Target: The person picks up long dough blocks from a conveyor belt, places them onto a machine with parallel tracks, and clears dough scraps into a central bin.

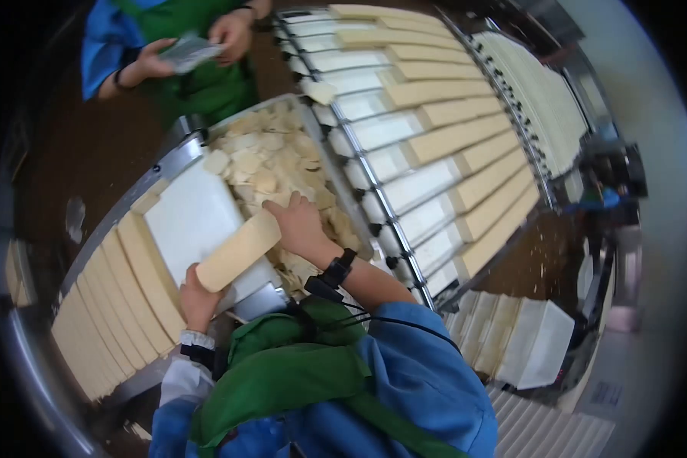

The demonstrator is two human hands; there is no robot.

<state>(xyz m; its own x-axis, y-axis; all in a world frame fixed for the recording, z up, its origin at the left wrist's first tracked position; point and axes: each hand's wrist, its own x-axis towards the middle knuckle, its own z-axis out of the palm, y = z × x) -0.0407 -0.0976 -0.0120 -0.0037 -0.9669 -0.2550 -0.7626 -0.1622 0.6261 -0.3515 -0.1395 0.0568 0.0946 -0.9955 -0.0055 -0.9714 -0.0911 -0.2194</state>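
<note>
A pale yellow log with rounded ends point(239, 252) is held slantwise between both hands, over the near edge of a white board point(189, 210). My left hand point(198, 299) is closed round its lower left end. At the upper right end, my right hand point(299, 225) grips it with the fingers partly hidden. Just beyond my right hand lies a bin point(320, 156) full of thin, pale, rounded pieces point(263, 156). Several similar long logs point(118, 294) lie side by side to the left of the board.
A slanted rack with metal rails point(366, 160) carries several pale logs point(458, 114) in white channels. Across the bin, a co-worker in a green apron point(206, 84) holds a clear plastic piece point(191, 53). White ridged trays point(511, 336) stand at lower right.
</note>
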